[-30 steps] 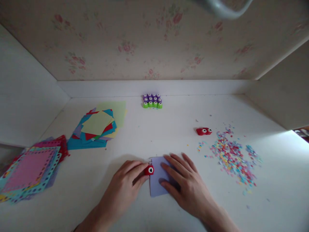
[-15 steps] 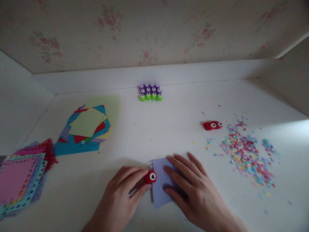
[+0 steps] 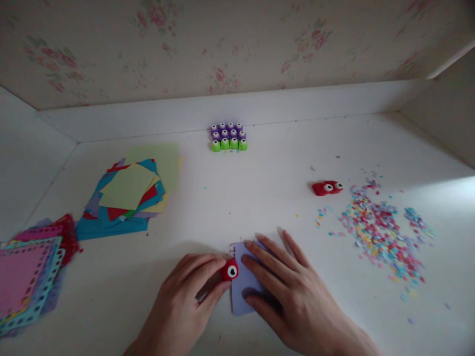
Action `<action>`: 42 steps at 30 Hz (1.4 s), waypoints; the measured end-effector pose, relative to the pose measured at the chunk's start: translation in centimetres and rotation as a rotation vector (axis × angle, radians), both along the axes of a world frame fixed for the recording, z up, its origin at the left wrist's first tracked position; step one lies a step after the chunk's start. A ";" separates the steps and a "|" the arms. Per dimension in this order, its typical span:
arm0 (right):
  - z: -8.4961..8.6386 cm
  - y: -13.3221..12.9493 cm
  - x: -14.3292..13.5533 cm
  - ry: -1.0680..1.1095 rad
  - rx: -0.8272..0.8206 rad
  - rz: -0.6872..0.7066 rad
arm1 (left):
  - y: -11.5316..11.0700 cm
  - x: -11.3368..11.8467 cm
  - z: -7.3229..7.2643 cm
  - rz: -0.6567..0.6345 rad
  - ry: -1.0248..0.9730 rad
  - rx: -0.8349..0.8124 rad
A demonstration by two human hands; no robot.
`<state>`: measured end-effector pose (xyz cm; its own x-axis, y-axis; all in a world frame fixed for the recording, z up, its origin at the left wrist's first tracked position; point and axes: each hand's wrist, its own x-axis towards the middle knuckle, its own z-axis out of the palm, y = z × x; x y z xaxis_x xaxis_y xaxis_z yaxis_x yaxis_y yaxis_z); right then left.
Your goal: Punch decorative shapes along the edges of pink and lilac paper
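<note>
A small red paper punch (image 3: pixel 230 270) with a white button and a dark heart mark sits at the left edge of a lavender paper sheet (image 3: pixel 241 296). My left hand (image 3: pixel 189 291) pinches this punch between thumb and fingers. Small cut-outs show along the sheet's edge just above it. My right hand (image 3: pixel 285 287) lies flat with fingers spread over the lavender sheet, pressing it to the white table (image 3: pixel 260 198). The right part of the sheet is hidden under that hand.
Purple and green punches (image 3: pixel 228 138) stand in rows at the back. Two red punches (image 3: pixel 327 188) lie at right, beside scattered confetti (image 3: pixel 386 227). At left are a pile of coloured paper (image 3: pixel 129 190) and punched-edge sheets (image 3: pixel 25 277). A flowered wall (image 3: pixel 237 49) rises behind.
The whole view has shifted slightly, moving most things a little left and up. Both hands keep nearly the same places on the punch and the sheet.
</note>
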<state>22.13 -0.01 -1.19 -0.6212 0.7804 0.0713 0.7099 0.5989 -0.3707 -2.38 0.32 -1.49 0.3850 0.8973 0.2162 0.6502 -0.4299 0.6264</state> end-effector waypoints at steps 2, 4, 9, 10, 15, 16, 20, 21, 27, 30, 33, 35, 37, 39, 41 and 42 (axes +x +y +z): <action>0.1 0.1 -0.2 0.013 -0.031 0.007 | 0.2 0.1 0.1 -0.009 -0.010 0.007; 0.1 0.1 -0.4 0.030 -0.058 0.002 | 0.3 0.1 0.1 -0.017 -0.014 0.004; -0.2 0.3 -0.5 0.066 -0.081 -0.025 | 0.3 0.1 0.1 -0.027 -0.021 -0.006; -0.2 0.3 -0.5 0.067 -0.082 -0.026 | 0.3 0.1 0.1 -0.025 -0.024 -0.007; -0.1 0.4 -0.5 0.072 -0.091 -0.014 | 0.2 0.1 0.2 -0.007 -0.025 -0.020; -0.1 0.4 -0.5 0.074 -0.093 -0.014 | 0.2 0.1 0.2 -0.007 -0.023 -0.022; -0.1 0.3 -0.5 0.083 -0.097 -0.018 | 0.0 0.0 0.1 -0.003 -0.012 -0.029; -0.1 0.3 -0.5 0.083 -0.100 -0.018 | 0.0 -0.1 0.1 0.000 -0.010 -0.029; 0.1 0.3 -0.3 0.075 -0.119 -0.014 | 0.0 -0.1 0.2 0.002 -0.015 -0.020; 0.1 0.3 -0.3 0.079 -0.126 -0.002 | 0.1 0.0 0.2 -0.005 -0.024 -0.016; 0.1 0.4 -0.4 0.082 -0.127 0.001 | 0.2 0.1 0.1 -0.012 -0.023 -0.019; 0.1 0.4 -0.4 0.082 -0.129 0.001 | 0.1 0.1 0.1 -0.018 -0.022 -0.027; 0.1 0.4 -0.4 0.083 -0.132 -0.001 | 0.0 0.0 0.2 -0.021 -0.019 -0.043; 0.1 0.4 -0.4 0.083 -0.133 -0.007 | 0.0 0.0 0.3 -0.022 -0.016 -0.060; 0.1 0.3 -0.4 0.084 -0.134 -0.010 | 0.0 0.0 0.4 -0.022 -0.015 -0.068; 0.1 0.3 -0.5 0.084 -0.135 -0.010 | 0.0 0.0 0.4 -0.022 -0.017 -0.065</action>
